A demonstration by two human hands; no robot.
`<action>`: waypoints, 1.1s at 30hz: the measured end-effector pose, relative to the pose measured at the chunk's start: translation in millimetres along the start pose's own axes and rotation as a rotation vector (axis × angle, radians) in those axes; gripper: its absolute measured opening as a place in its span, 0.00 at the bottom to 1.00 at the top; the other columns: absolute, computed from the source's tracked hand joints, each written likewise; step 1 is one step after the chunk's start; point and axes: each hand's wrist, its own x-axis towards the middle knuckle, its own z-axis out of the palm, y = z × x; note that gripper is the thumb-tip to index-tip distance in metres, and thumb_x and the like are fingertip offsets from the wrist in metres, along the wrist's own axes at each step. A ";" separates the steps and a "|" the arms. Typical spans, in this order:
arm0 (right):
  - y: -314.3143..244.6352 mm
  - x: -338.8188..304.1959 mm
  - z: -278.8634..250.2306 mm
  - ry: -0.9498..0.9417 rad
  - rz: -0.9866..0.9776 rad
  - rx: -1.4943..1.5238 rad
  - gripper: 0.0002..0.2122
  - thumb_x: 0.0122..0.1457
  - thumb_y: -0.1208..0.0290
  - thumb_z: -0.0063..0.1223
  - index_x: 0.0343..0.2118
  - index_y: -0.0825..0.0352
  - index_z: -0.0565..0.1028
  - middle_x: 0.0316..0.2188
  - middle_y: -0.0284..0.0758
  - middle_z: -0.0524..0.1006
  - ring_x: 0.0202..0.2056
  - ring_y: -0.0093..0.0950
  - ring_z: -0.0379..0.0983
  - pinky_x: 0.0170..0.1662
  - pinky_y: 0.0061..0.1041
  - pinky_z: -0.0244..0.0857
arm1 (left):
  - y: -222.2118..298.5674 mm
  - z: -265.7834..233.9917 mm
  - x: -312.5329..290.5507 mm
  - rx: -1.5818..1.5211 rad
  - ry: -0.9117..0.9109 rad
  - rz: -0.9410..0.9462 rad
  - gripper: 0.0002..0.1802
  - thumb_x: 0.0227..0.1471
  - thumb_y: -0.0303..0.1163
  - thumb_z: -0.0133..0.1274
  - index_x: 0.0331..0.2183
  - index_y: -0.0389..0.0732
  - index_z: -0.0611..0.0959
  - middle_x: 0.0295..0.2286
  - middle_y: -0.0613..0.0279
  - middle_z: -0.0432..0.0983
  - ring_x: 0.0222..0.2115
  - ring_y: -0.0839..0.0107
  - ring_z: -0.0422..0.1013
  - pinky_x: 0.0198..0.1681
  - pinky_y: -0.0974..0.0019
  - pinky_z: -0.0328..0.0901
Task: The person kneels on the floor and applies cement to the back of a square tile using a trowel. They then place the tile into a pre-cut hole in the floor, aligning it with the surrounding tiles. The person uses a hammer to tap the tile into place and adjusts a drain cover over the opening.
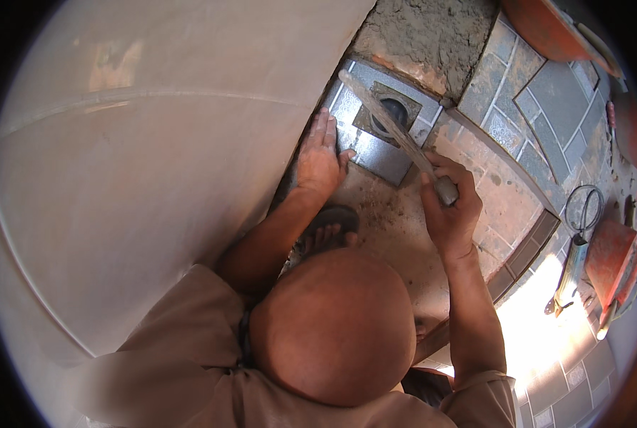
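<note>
A glossy grey-blue floor tile point(377, 158) with a brick-like pattern lies against the wall. In its square cutout, with rough mortar around it, sits a dark round drain opening point(394, 111). My left hand point(320, 160) rests along the tile's left edge beside the wall, fingers stretched and thumb apart. My right hand point(452, 207) is closed around the thicker end of a long wooden stick point(390, 123). The stick slants over the tile and crosses in front of the drain opening, its far end near the tile's upper left corner. Whether it touches the tile I cannot tell.
A smooth pale wall point(168, 157) rises on the left. Wet mortar point(432, 36) lies beyond the tile. On the right are loose patterned tiles point(557, 107), an orange-red basin point(547, 28), a red container point(611, 257), a coiled wire point(584, 207) and a long tool point(569, 274).
</note>
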 end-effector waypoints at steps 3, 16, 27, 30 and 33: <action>-2.9 2.2 -3.9 -0.051 0.085 -0.034 0.13 0.59 0.81 0.67 0.45 0.64 0.77 0.48 0.39 0.86 0.44 0.37 0.85 0.48 0.30 0.76 | 0.6 0.3 -1.0 0.003 -0.001 -0.004 0.49 0.61 0.48 0.63 0.70 0.28 0.62 0.75 0.46 0.48 0.74 0.49 0.50 0.75 0.52 0.51; 2.7 -3.6 -6.8 -0.087 0.072 -0.031 0.14 0.59 0.81 0.65 0.46 0.64 0.77 0.47 0.40 0.85 0.43 0.38 0.85 0.46 0.31 0.77 | 6.0 -4.4 -0.6 -0.030 0.003 -0.012 0.47 0.61 0.43 0.63 0.70 0.29 0.63 0.74 0.46 0.49 0.74 0.48 0.49 0.75 0.50 0.50; 5.5 -10.7 -6.5 -0.019 0.096 0.041 0.10 0.61 0.79 0.65 0.43 0.65 0.77 0.45 0.42 0.86 0.38 0.30 0.83 0.41 0.28 0.75 | 3.7 -3.4 -1.1 -0.043 -0.002 -0.006 0.48 0.61 0.44 0.63 0.70 0.29 0.62 0.75 0.45 0.47 0.75 0.48 0.48 0.75 0.49 0.49; 6.4 -10.4 -4.5 -0.033 0.168 0.035 0.09 0.60 0.78 0.66 0.42 0.65 0.79 0.44 0.43 0.86 0.36 0.33 0.85 0.41 0.30 0.76 | 5.7 -3.7 -0.4 -0.041 0.000 -0.011 0.47 0.61 0.43 0.63 0.70 0.29 0.62 0.75 0.44 0.48 0.74 0.47 0.49 0.75 0.49 0.50; 1.7 -2.7 -9.1 -0.125 0.220 -0.009 0.09 0.61 0.81 0.65 0.42 0.66 0.76 0.47 0.41 0.86 0.42 0.28 0.82 0.46 0.27 0.74 | 4.4 -1.8 -2.2 -0.035 0.046 0.019 0.45 0.61 0.40 0.62 0.70 0.30 0.63 0.74 0.42 0.50 0.73 0.43 0.52 0.73 0.47 0.53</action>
